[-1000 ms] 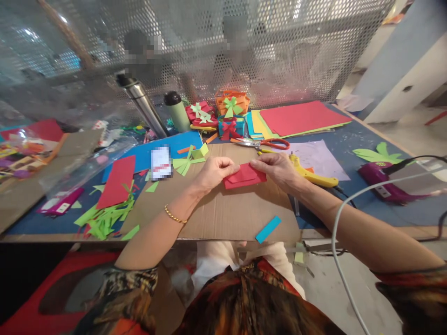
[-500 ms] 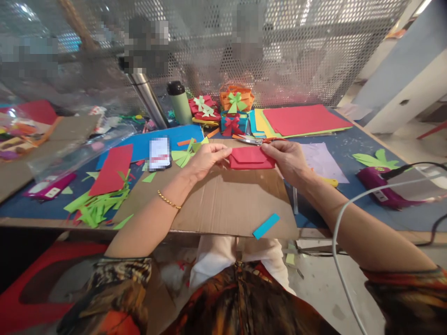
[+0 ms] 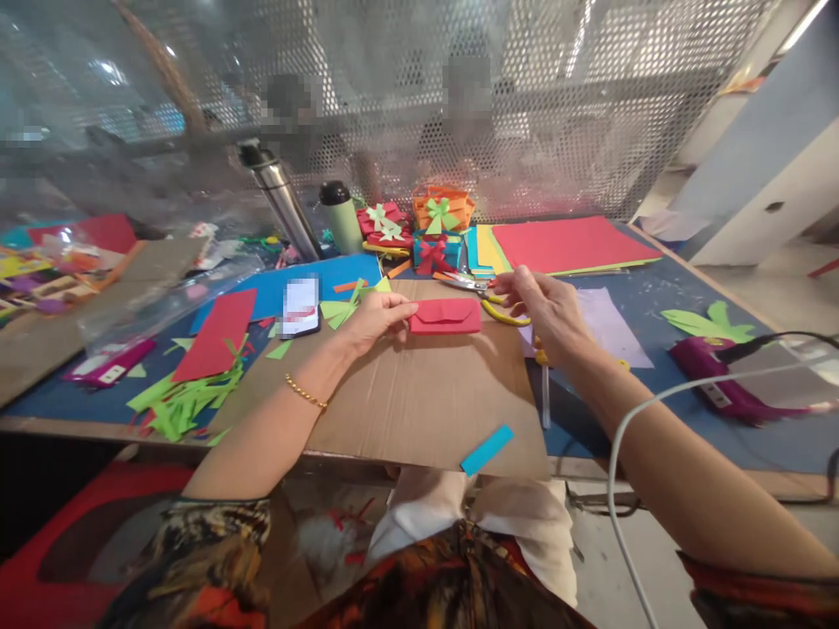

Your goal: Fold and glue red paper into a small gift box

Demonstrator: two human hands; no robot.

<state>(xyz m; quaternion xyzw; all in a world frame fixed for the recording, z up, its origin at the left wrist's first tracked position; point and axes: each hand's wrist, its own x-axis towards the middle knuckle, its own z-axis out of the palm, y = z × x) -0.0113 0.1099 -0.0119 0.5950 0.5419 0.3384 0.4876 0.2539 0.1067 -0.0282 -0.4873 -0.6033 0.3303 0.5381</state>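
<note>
My left hand [image 3: 378, 321] is gripping one red envelope [image 3: 446, 316] by its left end, above the one cardboard sheet [image 3: 419, 393] on the table [image 3: 577, 437]. My right hand [image 3: 549, 306] is apart from the envelope, with fingers partly bent at the handles of the scissors [image 3: 467, 282]; if it grips them, I cannot tell.

On the cardboard lies one blue strip [image 3: 487, 450], near the front edge. To the left I count one phone [image 3: 301, 306], one red strip [image 3: 216, 335] and many green scraps [image 3: 187, 404]. Behind are two bottles, one steel [image 3: 285, 203] and one green [image 3: 342, 218], and four paper bows [image 3: 439, 214], three greenish and one red. To the right lies one lilac sheet [image 3: 613, 328].
</note>
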